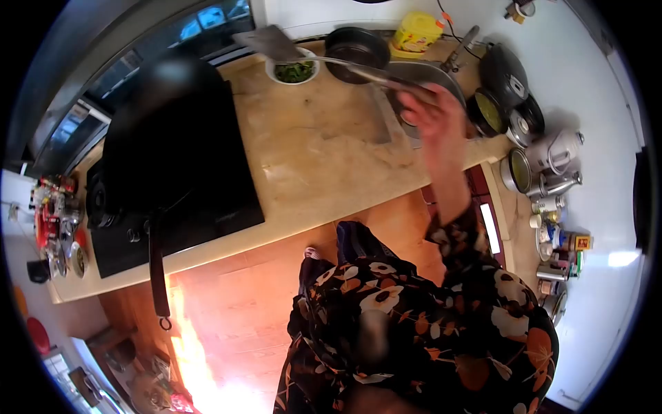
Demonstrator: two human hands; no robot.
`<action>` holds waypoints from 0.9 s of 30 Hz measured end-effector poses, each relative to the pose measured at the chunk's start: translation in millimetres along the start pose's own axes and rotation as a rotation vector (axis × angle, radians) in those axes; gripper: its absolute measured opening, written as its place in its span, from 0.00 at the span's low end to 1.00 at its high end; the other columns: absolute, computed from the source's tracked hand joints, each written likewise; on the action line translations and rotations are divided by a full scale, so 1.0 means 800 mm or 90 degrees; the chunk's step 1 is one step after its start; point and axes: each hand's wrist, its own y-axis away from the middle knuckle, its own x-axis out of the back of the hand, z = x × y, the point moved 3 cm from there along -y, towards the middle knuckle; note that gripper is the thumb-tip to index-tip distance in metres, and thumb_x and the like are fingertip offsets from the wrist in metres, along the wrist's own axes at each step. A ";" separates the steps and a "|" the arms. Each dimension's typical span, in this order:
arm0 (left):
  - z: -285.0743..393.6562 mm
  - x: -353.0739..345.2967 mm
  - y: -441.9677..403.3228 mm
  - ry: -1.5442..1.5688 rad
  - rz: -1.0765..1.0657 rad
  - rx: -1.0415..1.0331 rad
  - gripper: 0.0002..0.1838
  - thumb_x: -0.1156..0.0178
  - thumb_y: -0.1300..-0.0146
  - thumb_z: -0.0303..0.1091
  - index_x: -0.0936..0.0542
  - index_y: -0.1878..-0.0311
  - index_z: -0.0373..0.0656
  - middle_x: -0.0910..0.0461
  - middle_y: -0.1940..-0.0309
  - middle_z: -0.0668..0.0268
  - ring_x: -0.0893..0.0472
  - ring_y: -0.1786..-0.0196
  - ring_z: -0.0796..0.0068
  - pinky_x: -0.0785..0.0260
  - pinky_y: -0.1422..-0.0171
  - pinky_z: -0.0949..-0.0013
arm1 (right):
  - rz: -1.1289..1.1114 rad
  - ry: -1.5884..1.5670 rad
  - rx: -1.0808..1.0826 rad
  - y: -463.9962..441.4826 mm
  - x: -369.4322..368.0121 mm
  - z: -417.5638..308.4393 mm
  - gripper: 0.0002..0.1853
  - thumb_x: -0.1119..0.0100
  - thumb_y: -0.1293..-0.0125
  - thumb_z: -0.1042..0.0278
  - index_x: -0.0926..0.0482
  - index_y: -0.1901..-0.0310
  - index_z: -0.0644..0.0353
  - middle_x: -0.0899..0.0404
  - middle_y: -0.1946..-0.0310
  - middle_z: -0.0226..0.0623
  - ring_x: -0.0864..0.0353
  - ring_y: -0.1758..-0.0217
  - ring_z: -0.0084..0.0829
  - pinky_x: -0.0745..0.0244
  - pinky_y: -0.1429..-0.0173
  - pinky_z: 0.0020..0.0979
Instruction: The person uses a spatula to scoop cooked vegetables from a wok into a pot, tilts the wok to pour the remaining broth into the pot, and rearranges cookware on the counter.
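Observation:
My right hand [436, 121] is closed around the handle of a metal spatula [358, 67], a long-handled wok turner raised above the counter. Its flat blade [270, 43] points left, in front of the window and close above a white bowl [293, 77] of chopped greens [295, 71]. To the left, a large black wok [172, 131] sits on the black cooktop [234, 200], its long handle [158, 276] jutting past the counter's front edge. The wok's inside is too dark to make out. I cannot see my left hand.
Behind the spatula are a dark pan [357, 50], a yellow jug [417, 34] and a sink [441, 76] with a faucet [460, 48]. Pots and a kettle [555, 150] line the right side. Seasoning jars [61, 214] crowd the left end.

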 end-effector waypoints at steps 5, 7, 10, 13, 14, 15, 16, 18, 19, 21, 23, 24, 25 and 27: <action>0.056 -0.019 0.003 -0.102 -0.066 -0.028 0.15 0.46 0.36 0.35 0.31 0.49 0.38 0.21 0.70 0.49 0.19 0.75 0.57 0.24 0.73 0.58 | 0.332 -0.142 0.005 0.022 0.202 -0.047 0.15 0.56 0.33 0.65 0.29 0.54 0.69 0.24 0.52 0.53 0.20 0.50 0.45 0.20 0.50 0.32; 0.077 -0.020 -0.003 -0.133 -0.080 -0.040 0.15 0.46 0.36 0.35 0.31 0.49 0.38 0.21 0.70 0.49 0.19 0.75 0.57 0.24 0.73 0.58 | 0.384 -0.209 -0.006 0.030 0.252 -0.036 0.16 0.57 0.33 0.66 0.29 0.54 0.71 0.24 0.52 0.53 0.20 0.51 0.45 0.19 0.51 0.32; 0.082 -0.005 0.001 -0.155 -0.076 -0.037 0.15 0.47 0.36 0.34 0.31 0.50 0.38 0.21 0.70 0.49 0.19 0.75 0.57 0.24 0.73 0.58 | 0.412 -0.325 -0.056 0.035 0.275 -0.022 0.17 0.58 0.33 0.67 0.29 0.52 0.74 0.24 0.51 0.53 0.19 0.53 0.42 0.18 0.54 0.30; 0.008 0.049 -0.009 -0.141 -0.040 -0.017 0.14 0.47 0.36 0.34 0.31 0.50 0.38 0.21 0.71 0.49 0.19 0.75 0.57 0.24 0.73 0.57 | 0.040 -0.574 -0.215 0.011 0.323 0.018 0.23 0.51 0.42 0.71 0.30 0.45 0.76 0.27 0.44 0.49 0.23 0.43 0.36 0.23 0.43 0.33; -0.015 0.065 -0.010 -0.154 -0.048 -0.030 0.14 0.47 0.36 0.34 0.31 0.50 0.38 0.21 0.71 0.49 0.19 0.75 0.57 0.24 0.73 0.57 | 0.067 -0.489 -0.180 0.001 0.297 0.024 0.22 0.51 0.41 0.71 0.30 0.46 0.75 0.26 0.44 0.49 0.24 0.42 0.36 0.23 0.43 0.32; -0.035 0.073 -0.014 -0.234 -0.118 -0.127 0.14 0.47 0.36 0.34 0.31 0.50 0.38 0.21 0.71 0.49 0.19 0.75 0.57 0.24 0.73 0.57 | 0.084 -0.402 -0.130 -0.013 0.271 0.021 0.21 0.50 0.40 0.71 0.29 0.46 0.74 0.26 0.44 0.50 0.25 0.41 0.36 0.24 0.42 0.31; -0.053 0.058 -0.004 -0.023 0.041 0.053 0.12 0.49 0.37 0.31 0.31 0.51 0.39 0.21 0.72 0.48 0.19 0.76 0.56 0.24 0.73 0.58 | 0.173 -0.259 -0.063 -0.011 0.178 0.008 0.18 0.52 0.36 0.69 0.28 0.48 0.72 0.27 0.45 0.52 0.25 0.42 0.38 0.23 0.43 0.31; -0.054 0.028 -0.010 -0.045 0.016 0.020 0.13 0.48 0.37 0.32 0.31 0.50 0.40 0.20 0.71 0.48 0.18 0.76 0.54 0.23 0.75 0.60 | 0.012 -0.185 -0.080 -0.018 0.070 0.014 0.16 0.53 0.33 0.67 0.26 0.50 0.69 0.25 0.47 0.54 0.25 0.41 0.40 0.20 0.52 0.32; -0.047 0.011 -0.009 -0.027 0.015 0.021 0.14 0.47 0.36 0.33 0.31 0.49 0.40 0.20 0.71 0.49 0.18 0.76 0.56 0.23 0.75 0.61 | -0.075 -0.125 -0.101 -0.018 0.016 0.019 0.15 0.53 0.33 0.66 0.26 0.51 0.68 0.25 0.48 0.54 0.25 0.41 0.41 0.19 0.55 0.33; 0.000 -0.040 0.014 0.020 -0.038 -0.073 0.17 0.47 0.36 0.34 0.32 0.47 0.39 0.20 0.71 0.50 0.18 0.76 0.59 0.23 0.74 0.63 | -0.144 -0.005 -0.069 -0.010 -0.100 0.048 0.15 0.51 0.33 0.65 0.26 0.51 0.67 0.23 0.50 0.53 0.21 0.46 0.43 0.20 0.60 0.32; 0.035 -0.081 0.053 0.056 -0.072 -0.188 0.18 0.46 0.36 0.36 0.31 0.46 0.39 0.20 0.71 0.51 0.18 0.76 0.62 0.23 0.74 0.64 | -0.350 0.050 -0.030 -0.007 -0.192 0.081 0.15 0.48 0.32 0.61 0.25 0.51 0.65 0.21 0.55 0.45 0.16 0.59 0.42 0.19 0.59 0.31; 0.030 -0.086 0.062 0.061 -0.073 -0.202 0.19 0.45 0.36 0.37 0.31 0.46 0.39 0.19 0.71 0.51 0.18 0.76 0.62 0.23 0.73 0.64 | -0.424 0.089 -0.034 -0.011 -0.228 0.094 0.15 0.48 0.32 0.62 0.25 0.52 0.66 0.20 0.57 0.47 0.16 0.59 0.43 0.20 0.60 0.31; 0.026 -0.088 0.068 0.064 -0.075 -0.216 0.19 0.45 0.36 0.38 0.31 0.45 0.39 0.19 0.71 0.51 0.18 0.75 0.63 0.23 0.73 0.64 | -0.497 0.131 -0.037 -0.014 -0.259 0.101 0.15 0.48 0.33 0.64 0.25 0.53 0.68 0.19 0.58 0.49 0.16 0.59 0.43 0.20 0.60 0.31; -0.053 -0.063 0.056 0.167 -0.027 -0.139 0.18 0.46 0.35 0.39 0.30 0.47 0.39 0.19 0.71 0.51 0.18 0.75 0.62 0.23 0.73 0.64 | -0.579 0.254 -0.029 -0.021 -0.306 0.088 0.14 0.48 0.33 0.64 0.25 0.55 0.68 0.18 0.62 0.47 0.15 0.59 0.40 0.20 0.62 0.28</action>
